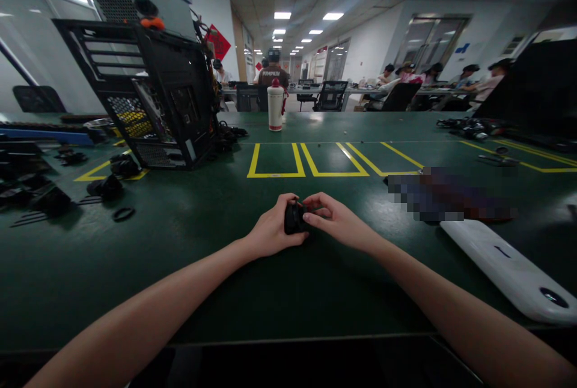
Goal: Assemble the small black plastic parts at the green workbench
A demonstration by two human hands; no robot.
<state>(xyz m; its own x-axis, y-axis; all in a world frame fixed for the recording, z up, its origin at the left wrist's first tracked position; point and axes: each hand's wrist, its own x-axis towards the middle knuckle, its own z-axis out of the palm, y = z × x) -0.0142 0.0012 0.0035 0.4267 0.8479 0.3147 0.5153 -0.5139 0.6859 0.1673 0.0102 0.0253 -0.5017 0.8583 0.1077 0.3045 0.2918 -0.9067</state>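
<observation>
A small black object [294, 218] is held just above the green table, near its middle. My left hand [270, 230] is wrapped round it from the left, with the thumb along its lower side. From the right, my right hand [331, 220] touches its right side with thumb and fingertips pinched together; whether a small part sits between them is too small to tell. Ahead of the hands, yellow tape outlines [276, 175] mark the green table [216, 196]. A black ring [123, 214] lies flat to the left.
An open black computer case [166, 100] stands at the back left, with black parts [104, 187] in front of it. A white cup [275, 109] stands at the back. On the right lie a white device [505, 268] and a blurred item [446, 193]. People sit beyond.
</observation>
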